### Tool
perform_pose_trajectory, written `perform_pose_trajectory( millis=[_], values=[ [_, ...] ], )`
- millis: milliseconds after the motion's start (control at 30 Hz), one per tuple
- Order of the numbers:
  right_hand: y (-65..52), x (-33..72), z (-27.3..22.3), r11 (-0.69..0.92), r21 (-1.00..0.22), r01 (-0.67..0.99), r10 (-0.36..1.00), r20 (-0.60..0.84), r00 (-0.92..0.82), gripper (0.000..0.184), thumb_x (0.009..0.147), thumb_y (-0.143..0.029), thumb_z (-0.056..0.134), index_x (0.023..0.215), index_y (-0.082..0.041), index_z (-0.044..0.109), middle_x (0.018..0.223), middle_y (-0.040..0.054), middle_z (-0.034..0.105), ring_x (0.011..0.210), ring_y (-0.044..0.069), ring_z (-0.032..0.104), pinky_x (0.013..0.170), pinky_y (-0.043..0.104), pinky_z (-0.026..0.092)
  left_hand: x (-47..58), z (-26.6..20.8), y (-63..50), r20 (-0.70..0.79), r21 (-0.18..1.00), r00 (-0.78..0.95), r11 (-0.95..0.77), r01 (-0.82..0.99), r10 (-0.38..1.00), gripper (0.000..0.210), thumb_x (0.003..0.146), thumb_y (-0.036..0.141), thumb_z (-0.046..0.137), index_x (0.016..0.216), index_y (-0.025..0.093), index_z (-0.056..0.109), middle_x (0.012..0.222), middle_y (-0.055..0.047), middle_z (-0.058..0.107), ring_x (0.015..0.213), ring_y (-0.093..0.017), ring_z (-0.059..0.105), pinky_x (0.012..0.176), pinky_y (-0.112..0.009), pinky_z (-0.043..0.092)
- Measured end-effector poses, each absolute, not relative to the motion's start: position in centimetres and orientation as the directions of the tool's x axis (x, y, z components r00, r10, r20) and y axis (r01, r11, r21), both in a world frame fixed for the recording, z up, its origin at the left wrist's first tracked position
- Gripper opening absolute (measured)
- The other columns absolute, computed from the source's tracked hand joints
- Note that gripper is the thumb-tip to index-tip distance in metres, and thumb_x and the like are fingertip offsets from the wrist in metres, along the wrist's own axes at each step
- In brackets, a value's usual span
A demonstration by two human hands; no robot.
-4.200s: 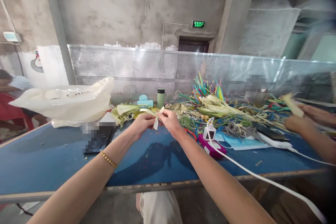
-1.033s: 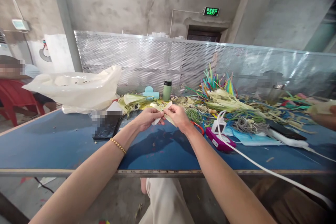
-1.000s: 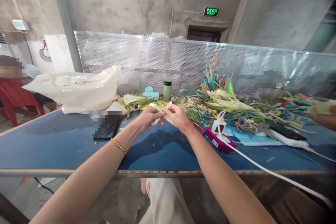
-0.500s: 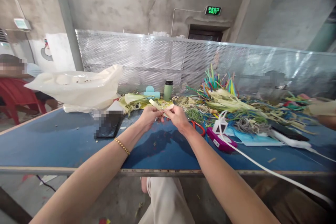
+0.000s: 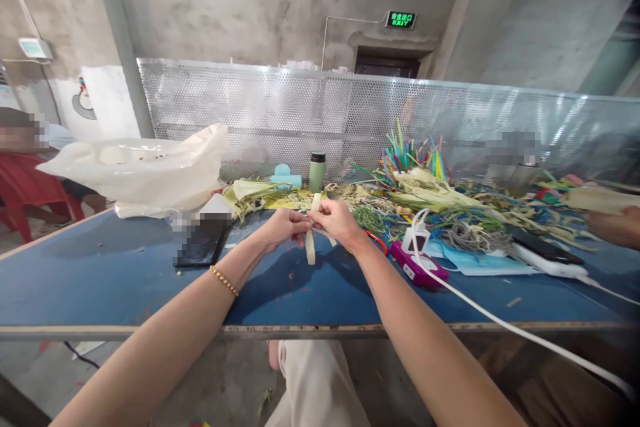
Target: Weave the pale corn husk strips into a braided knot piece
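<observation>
Blue worktable (image 5: pixel 125 287), left hand (image 5: pixel 285 227), right hand (image 5: pixel 336 221) and corn-husk strip (image 5: pixel 311 250).
Each hand, fingertips drawn together, pinches the strip above the worktable. Probably light, pliable and easily torn, it is best gripped near its middle; it appears cream-coloured, narrow and ribbon-like, one end hanging.

Bottle (image 5: pixel 317 173) and plastic bag (image 5: pixel 140 170) before a mesh screen (image 5: pixel 270 113)
A white charger (image 5: pixel 423 242) sits on a purple power block (image 5: pixel 416 272); a lit exit sign (image 5: pixel 401 20) hangs above a dark doorway (image 5: pixel 387 67).

A green exit sign (image 5: pixel 401 20) glows on a concrete wall (image 5: pixel 215 7).
</observation>
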State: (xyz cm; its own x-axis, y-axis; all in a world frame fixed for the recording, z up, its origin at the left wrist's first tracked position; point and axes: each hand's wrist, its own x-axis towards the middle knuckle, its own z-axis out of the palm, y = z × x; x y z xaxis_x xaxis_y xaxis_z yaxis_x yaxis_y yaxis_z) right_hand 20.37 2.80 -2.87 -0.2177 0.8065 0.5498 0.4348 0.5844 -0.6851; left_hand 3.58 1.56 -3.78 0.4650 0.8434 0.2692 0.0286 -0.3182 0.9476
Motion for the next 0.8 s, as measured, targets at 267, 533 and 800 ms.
perform_pose_trajectory(
  millis=[267,533,800],
  values=[
    [3.1,19.5,-3.3,0.582,-0.647,0.493,0.773,0.628,-0.088,0.024,0.075,-0.034,0.06,0.058,-0.017,0.055,0.055,0.0005,0.059,0.053,0.013,0.051,0.05,0.023,0.035,4.4,-4.1,1.8,0.237,0.971,0.337,-0.234,-0.05,0.911,0.012,0.071,0.018,0.069,0.063,0.01,0.066,0.045,-0.003,0.058,0.041,-0.011,0.052,0.045,-0.023,0.035],
    [4.1,19.2,-4.2,0.544,-0.709,0.449,0.78,0.625,0.042,0.027,0.073,-0.038,0.063,0.057,-0.018,0.054,0.054,0.0015,0.061,0.053,0.015,0.057,0.051,0.024,0.04,5.1,-4.1,1.8,0.233,0.972,0.253,-0.218,-0.084,0.939,0.015,0.072,0.015,0.068,0.059,0.01,0.064,0.045,-0.002,0.058,0.04,-0.009,0.051,0.045,-0.022,0.037],
    [4.2,19.1,-4.2,0.544,-0.703,0.459,0.799,0.601,-0.027,0.025,0.074,-0.037,0.062,0.058,-0.018,0.054,0.053,0.001,0.061,0.052,0.015,0.056,0.05,0.024,0.04,4.7,-4.2,1.7,0.191,0.978,0.31,-0.153,-0.143,0.931,0.016,0.077,0.015,0.068,0.063,0.008,0.065,0.049,-0.004,0.061,0.044,-0.009,0.055,0.047,-0.02,0.039]
  ],
)
